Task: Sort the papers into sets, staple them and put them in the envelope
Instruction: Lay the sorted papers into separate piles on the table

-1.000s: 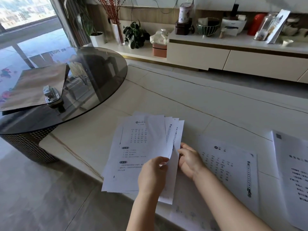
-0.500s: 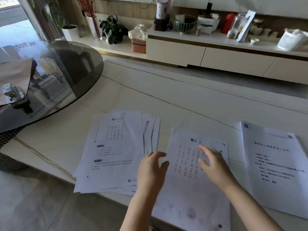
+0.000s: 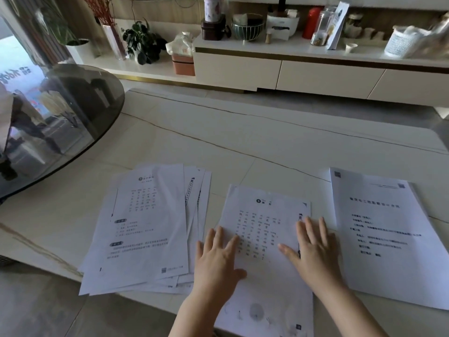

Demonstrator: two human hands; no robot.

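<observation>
Three groups of printed papers lie on the pale marble table (image 3: 243,147). A fanned, untidy left stack (image 3: 143,227) hangs slightly over the near edge. The middle sheet (image 3: 264,220) lies between my hands. My left hand (image 3: 216,256) rests flat on its left edge with fingers spread. My right hand (image 3: 315,249) lies flat on its right edge, fingers straight. A right stack (image 3: 386,239) with a title page sits beside my right hand. A corner of the brown envelope (image 3: 3,122) shows at the far left on the glass table. The stapler is out of view.
A round dark glass table (image 3: 80,113) overlaps the marble table's left end. Behind, a low white cabinet (image 3: 291,71) carries jars, a bowl, a red bottle and a white basket. Potted plants (image 3: 143,42) and a vase stand at the back left.
I let go of the left stack, which now lies on the table. Both hands moved right and came down flat on the middle sheet. The view swung right.
</observation>
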